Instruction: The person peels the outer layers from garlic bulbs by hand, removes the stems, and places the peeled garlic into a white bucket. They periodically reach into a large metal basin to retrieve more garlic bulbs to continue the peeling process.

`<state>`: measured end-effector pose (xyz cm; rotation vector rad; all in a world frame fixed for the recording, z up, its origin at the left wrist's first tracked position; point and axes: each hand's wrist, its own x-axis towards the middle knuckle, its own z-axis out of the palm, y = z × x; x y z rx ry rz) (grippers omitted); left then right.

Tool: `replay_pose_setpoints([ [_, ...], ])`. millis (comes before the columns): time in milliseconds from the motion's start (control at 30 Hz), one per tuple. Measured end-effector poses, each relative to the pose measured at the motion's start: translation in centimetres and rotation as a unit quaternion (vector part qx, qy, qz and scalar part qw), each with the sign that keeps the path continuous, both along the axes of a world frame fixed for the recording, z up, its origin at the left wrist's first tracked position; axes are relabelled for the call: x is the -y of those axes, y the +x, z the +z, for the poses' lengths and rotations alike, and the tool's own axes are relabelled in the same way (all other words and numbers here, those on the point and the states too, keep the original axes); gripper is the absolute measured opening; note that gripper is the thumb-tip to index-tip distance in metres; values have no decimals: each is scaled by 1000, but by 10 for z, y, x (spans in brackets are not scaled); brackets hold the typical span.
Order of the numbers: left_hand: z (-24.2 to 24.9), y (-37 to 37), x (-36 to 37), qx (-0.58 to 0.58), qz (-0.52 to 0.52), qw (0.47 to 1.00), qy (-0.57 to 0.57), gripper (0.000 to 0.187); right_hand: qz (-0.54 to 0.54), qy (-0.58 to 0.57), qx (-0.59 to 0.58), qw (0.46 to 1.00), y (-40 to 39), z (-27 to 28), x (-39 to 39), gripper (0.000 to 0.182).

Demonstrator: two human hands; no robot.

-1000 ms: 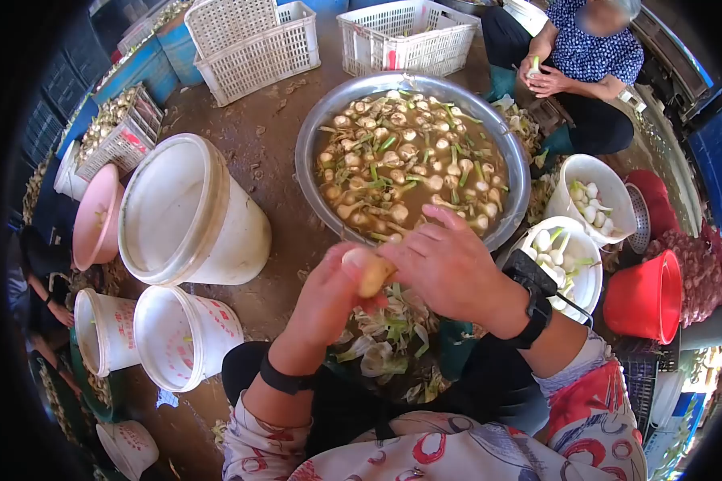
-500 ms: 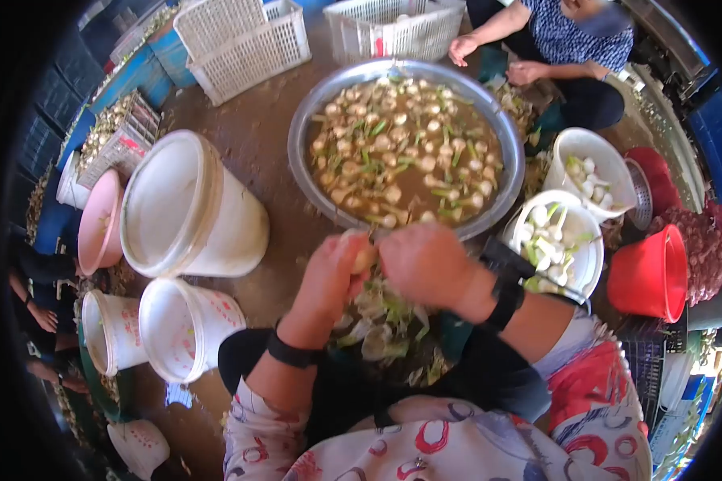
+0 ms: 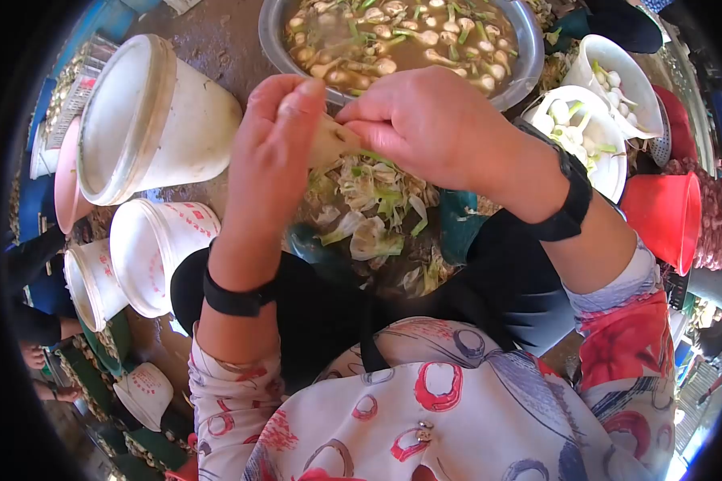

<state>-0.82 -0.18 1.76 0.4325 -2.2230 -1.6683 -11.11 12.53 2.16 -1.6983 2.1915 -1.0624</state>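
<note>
My left hand [image 3: 277,140] is closed around a pale garlic bulb [image 3: 329,144], mostly covered by my fingers. At the bulb's right side my right hand [image 3: 433,124] is pinched shut; its fingertips are partly hidden. Beneath both hands lies a heap of loose garlic skins and leaves [image 3: 377,232], between my knees. Just beyond them stands a metal basin [image 3: 529,48] of brown water, full of garlic bulbs [image 3: 393,36] with green stalks.
White buckets [image 3: 192,120] stand at left, beside a pink basin [image 3: 68,180]. On the right are two white buckets holding peeled bulbs [image 3: 569,128], a red bucket [image 3: 662,216] and a reddish net sack [image 3: 718,216]. Another person's hands [image 3: 36,357] show at far left.
The view has tipped downward, so the basin sits higher and the crates have left the frame. My hands appear larger, still together at the bulb. The person across is mostly out of view.
</note>
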Motion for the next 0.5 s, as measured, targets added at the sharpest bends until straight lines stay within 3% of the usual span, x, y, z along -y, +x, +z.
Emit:
replay_pose_setpoints([
  [33, 2, 3, -6, 57, 33, 997, -38, 24, 3, 46, -32, 998, 3, 2, -1, 25],
  [67, -2, 5, -9, 23, 29, 999, -3, 23, 6, 90, -64, 994, 6, 2, 0, 25],
  [167, -11, 7, -11, -11, 51, 996, -66, 21, 11, 73, -82, 994, 14, -7, 0, 23],
  [267, -10, 13, -12, 33, 67, 997, -15, 19, 27, 55, -115, 991, 24, -11, 0, 18],
  [400, -8, 16, -5, 68, 63, 996, 7, 15, 17, 80, -93, 992, 27, -11, 4, 12],
  [433, -9, 17, -4, 66, 68, 995, 4, 15, -13, 80, -30, 996, 25, -15, 6, 12],
  [500, -12, 16, 4, -33, 13, 992, 119, 13, -36, 62, 21, 997, 18, -25, 11, 12],
])
